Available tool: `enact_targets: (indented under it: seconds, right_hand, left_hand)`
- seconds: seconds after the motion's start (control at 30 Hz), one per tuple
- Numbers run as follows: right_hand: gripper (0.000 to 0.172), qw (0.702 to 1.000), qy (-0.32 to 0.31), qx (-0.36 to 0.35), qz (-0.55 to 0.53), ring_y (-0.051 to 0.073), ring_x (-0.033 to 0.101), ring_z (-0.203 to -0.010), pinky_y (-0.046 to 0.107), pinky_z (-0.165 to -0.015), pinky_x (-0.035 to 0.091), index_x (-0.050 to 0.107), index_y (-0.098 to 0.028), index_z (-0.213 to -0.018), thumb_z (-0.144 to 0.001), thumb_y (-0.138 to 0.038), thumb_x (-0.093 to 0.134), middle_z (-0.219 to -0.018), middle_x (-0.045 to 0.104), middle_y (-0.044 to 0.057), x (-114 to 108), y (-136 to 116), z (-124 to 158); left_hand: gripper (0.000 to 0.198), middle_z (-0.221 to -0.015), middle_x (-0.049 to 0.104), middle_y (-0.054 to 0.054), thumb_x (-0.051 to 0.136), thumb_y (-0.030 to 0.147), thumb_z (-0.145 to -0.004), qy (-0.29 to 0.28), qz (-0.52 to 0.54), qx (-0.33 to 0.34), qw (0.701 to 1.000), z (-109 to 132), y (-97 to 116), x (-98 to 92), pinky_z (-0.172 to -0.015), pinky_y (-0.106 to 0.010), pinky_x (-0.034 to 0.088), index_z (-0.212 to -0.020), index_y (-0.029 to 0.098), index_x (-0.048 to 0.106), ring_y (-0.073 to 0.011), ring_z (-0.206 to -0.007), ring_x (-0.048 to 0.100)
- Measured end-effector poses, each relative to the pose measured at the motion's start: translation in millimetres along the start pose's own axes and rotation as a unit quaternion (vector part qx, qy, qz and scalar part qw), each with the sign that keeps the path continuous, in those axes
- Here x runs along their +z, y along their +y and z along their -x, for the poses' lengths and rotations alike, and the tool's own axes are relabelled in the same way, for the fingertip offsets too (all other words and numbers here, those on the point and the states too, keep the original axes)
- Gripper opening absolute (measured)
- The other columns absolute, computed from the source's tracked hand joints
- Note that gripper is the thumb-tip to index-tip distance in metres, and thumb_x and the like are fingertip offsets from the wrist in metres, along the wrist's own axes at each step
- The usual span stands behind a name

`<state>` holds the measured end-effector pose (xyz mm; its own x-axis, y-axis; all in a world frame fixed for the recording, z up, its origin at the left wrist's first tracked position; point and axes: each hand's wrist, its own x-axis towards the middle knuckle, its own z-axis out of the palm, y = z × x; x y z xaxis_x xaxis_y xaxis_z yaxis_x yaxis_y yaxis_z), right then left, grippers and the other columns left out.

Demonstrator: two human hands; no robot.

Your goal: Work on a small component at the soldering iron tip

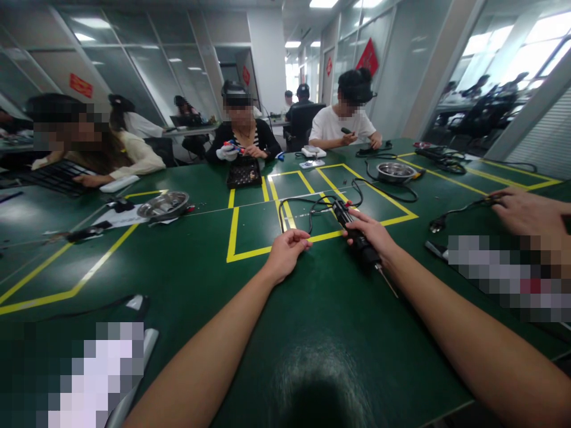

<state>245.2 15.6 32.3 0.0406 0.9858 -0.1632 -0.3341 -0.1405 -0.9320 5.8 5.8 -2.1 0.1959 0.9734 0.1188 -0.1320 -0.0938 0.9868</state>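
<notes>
One hand (369,230), my right, is gripping a cylindrical black, metal-shafted tool (367,254) while my left hand (285,254) is curling narrow, contents unclear.

Screwdriver (368,254) in right grip (373,230), cable (310,220) behind it, table (250,339) below, bowl (163,205) left, second bowl (396,172) behind right

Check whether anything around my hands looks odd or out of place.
The black tool in your right hand looks oddly turned: its thin metal shaft points back toward your side of the table.
</notes>
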Motion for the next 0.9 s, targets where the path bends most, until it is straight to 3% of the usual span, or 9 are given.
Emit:
enact_targets:
  seconds: [0.17, 0.27, 0.37, 0.43, 0.53, 0.63, 0.73, 0.8, 0.9]
  right_hand:
    - [0.075, 0.964, -0.101, -0.105, 0.223, 0.016, 0.067, -0.063, 0.029, -0.046, 0.057, 0.054, -0.027, -0.146, -0.074, -0.018, 0.074, -0.116, 0.069, 0.009, 14, 10, 21]
    - [0.069, 0.905, -0.135, -0.195, 0.354, 0.025, 0.072, -0.092, 0.039, -0.07, 0.063, 0.056, -0.03, -0.146, -0.079, -0.02, 0.07, -0.135, 0.062, 0.01, 22, 17, 32]
    - [0.065, 0.831, -0.145, -0.301, 0.446, 0.031, 0.056, -0.131, 0.052, -0.107, 0.049, 0.059, -0.03, -0.143, -0.079, -0.016, 0.068, -0.148, 0.054, 0.008, 29, 22, 41]
    - [0.067, 0.801, -0.151, -0.325, 0.48, 0.032, 0.051, -0.136, 0.055, -0.115, 0.039, 0.058, -0.03, -0.145, -0.08, -0.016, 0.067, -0.149, 0.052, 0.009, 33, 24, 45]
    - [0.063, 0.783, -0.16, -0.337, 0.498, 0.033, 0.052, -0.135, 0.056, -0.115, 0.039, 0.057, -0.03, -0.144, -0.083, -0.018, 0.065, -0.152, 0.048, 0.01, 38, 25, 52]
    - [0.057, 0.782, -0.162, -0.339, 0.498, 0.033, 0.049, -0.137, 0.055, -0.116, 0.039, 0.058, -0.028, -0.143, -0.086, -0.021, 0.064, -0.153, 0.045, 0.011, 42, 25, 57]
    - [0.06, 0.806, -0.157, -0.331, 0.466, 0.033, 0.048, -0.137, 0.054, -0.113, 0.043, 0.054, -0.026, -0.144, -0.085, -0.022, 0.066, -0.151, 0.046, 0.013, 43, 28, 57]
    - [0.064, 0.838, -0.142, -0.299, 0.434, 0.033, 0.056, -0.127, 0.053, -0.105, 0.05, 0.05, -0.025, -0.145, -0.084, -0.024, 0.07, -0.145, 0.051, 0.014, 43, 30, 55]
    - [0.068, 0.909, -0.142, -0.152, 0.361, 0.026, 0.071, -0.09, 0.047, -0.081, 0.061, 0.044, -0.023, -0.145, -0.084, -0.034, 0.073, -0.126, 0.064, 0.015, 43, 35, 50]
  left_hand:
    - [0.017, -0.087, 0.072, -0.007, 0.07, 0.021, -0.086, 0.006, 0.014, 0.003, 1.0, -1, -2, 0.6, -0.084, -0.032, 0.055, -0.101, 0.014, 0.066, -0.0169, -0.085, 0.071]
    - [0.028, -0.094, 0.072, -0.008, 0.07, 0.028, -0.088, 0.032, 0.029, 0.011, 0.999, -2, -3, 1.1, -0.085, -0.035, 0.056, -0.111, 0.015, 0.062, -0.0186, -0.087, 0.072]
    - [0.043, -0.102, 0.071, -0.009, 0.073, 0.032, -0.086, 0.066, 0.033, 0.033, 0.997, -2, -3, 1.5, -0.087, -0.037, 0.057, -0.123, 0.018, 0.055, -0.0198, -0.09, 0.073]
    - [0.053, -0.105, 0.072, -0.008, 0.074, 0.031, -0.085, 0.07, 0.034, 0.055, 0.995, -2, -1, 1.7, -0.092, -0.037, 0.056, -0.131, 0.021, 0.051, -0.0192, -0.093, 0.072]
    - [0.064, -0.109, 0.072, -0.007, 0.073, 0.029, -0.086, 0.053, 0.043, 0.068, 0.995, 0, 2, 2.0, -0.098, -0.037, 0.054, -0.142, 0.026, 0.044, -0.0188, -0.1, 0.072]
    - [0.067, -0.111, 0.073, -0.007, 0.073, 0.028, -0.086, 0.045, 0.056, 0.065, 0.995, 0, 3, 0.8, -0.099, -0.036, 0.054, -0.145, 0.027, 0.042, -0.0193, -0.104, 0.071]
    - [0.06, -0.11, 0.074, -0.007, 0.074, 0.026, -0.084, 0.047, 0.07, 0.057, 0.995, -1, 1, -2.6, -0.097, -0.037, 0.055, -0.139, 0.026, 0.048, -0.0195, -0.101, 0.071]
    - [0.051, -0.108, 0.074, -0.007, 0.075, 0.026, -0.083, 0.048, 0.077, 0.044, 0.995, -2, -1, -4.9, -0.094, -0.036, 0.056, -0.13, 0.024, 0.055, -0.0192, -0.097, 0.072]
    - [0.037, -0.1, 0.074, -0.005, 0.076, 0.027, -0.081, 0.057, 0.084, 0.03, 0.994, -2, -3, -6.2, -0.089, -0.036, 0.057, -0.113, 0.021, 0.059, -0.0187, -0.091, 0.071]
